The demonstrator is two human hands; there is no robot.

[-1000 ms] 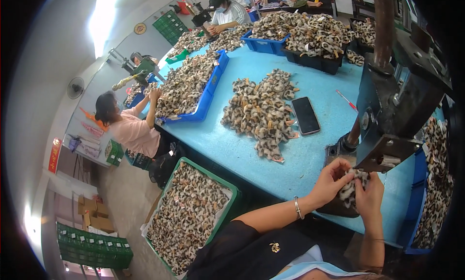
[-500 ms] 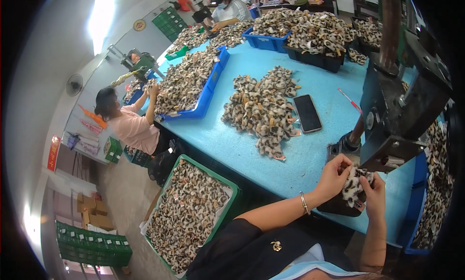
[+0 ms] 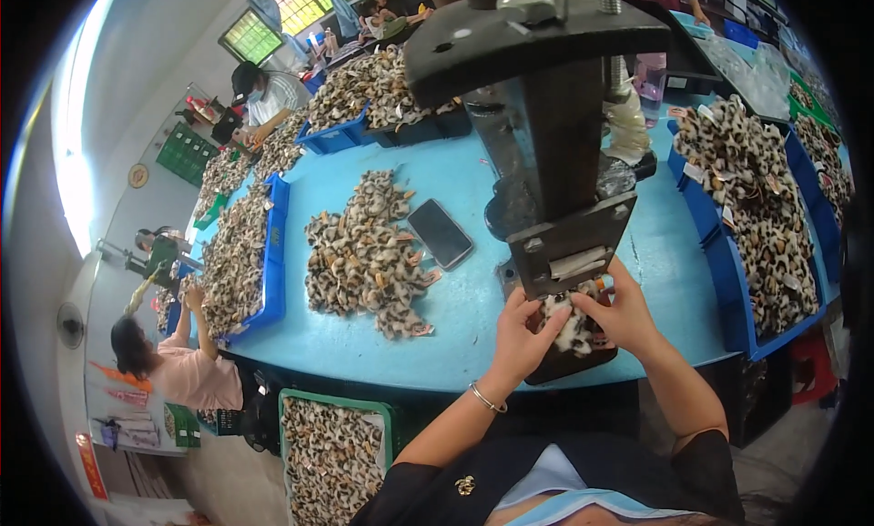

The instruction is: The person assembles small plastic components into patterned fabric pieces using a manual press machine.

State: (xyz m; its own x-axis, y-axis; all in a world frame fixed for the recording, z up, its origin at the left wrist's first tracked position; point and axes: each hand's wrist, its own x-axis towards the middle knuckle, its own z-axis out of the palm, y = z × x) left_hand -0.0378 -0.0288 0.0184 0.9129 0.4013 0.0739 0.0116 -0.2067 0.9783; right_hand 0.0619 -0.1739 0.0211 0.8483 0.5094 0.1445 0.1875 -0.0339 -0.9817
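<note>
Both hands work at the foot of a dark metal press (image 3: 569,153), just below its bolted plate. My left hand (image 3: 528,339) is closed with thumb and fingers on a small furry plush piece (image 3: 575,335), white with black spots. From the other side, my right hand (image 3: 626,312) pinches the same plush piece. A small blue and orange bit (image 3: 604,283) shows by the right fingertips; I cannot tell what it is. The press plate hides the far side of the plush piece.
Left of the press lie a heap of similar plush pieces (image 3: 360,253) and a phone (image 3: 442,233) on the blue table (image 3: 473,330). Filled blue bins (image 3: 726,285) stand at right and left. A green-rimmed crate (image 3: 390,426) sits low. Co-workers (image 3: 196,371) sit at the table's left and far sides.
The view has swung right, so the press and hands now appear near the middle. Both hands have brought the plush piece in under the press plate.
</note>
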